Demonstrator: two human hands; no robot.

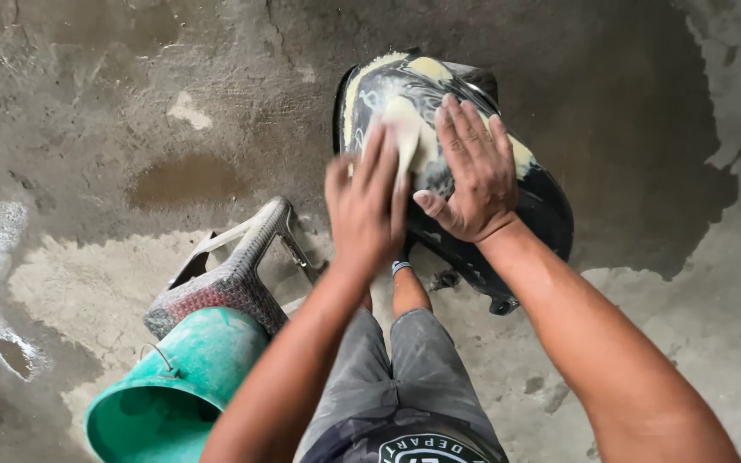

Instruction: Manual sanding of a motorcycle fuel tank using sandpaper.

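1. The person is leaning over a black curved panel [473, 184], something like a glossy vehicle body part, which is sitting on the wet concrete floor [130, 103] just ahead of their knees
2. Pale yellowish filler or paste is showing across the upper part of the panel, running along its top edge and down through the middle; the lower right of the panel is looking bare and black, so by my reading the coating or rubbing is only partly done, with a good share of the surface left
3. The left hand [366, 210] is pressing down on the near left side of the panel, fingers together and slightly bent over a pale pad or scrap [405, 129] poking out past its fingertips; it seems to be gripping that piece, though the hold itself is hidden under the palm
4. The right hand [469, 176] is lying flat and spread on the panel, fingers extended, thumb out to the left, grasping nothing and simply bracing the part
5. A grey plastic stool [233, 279] is tipped over to the left, and a green bucket [173, 390] is lying against it, nearer the person
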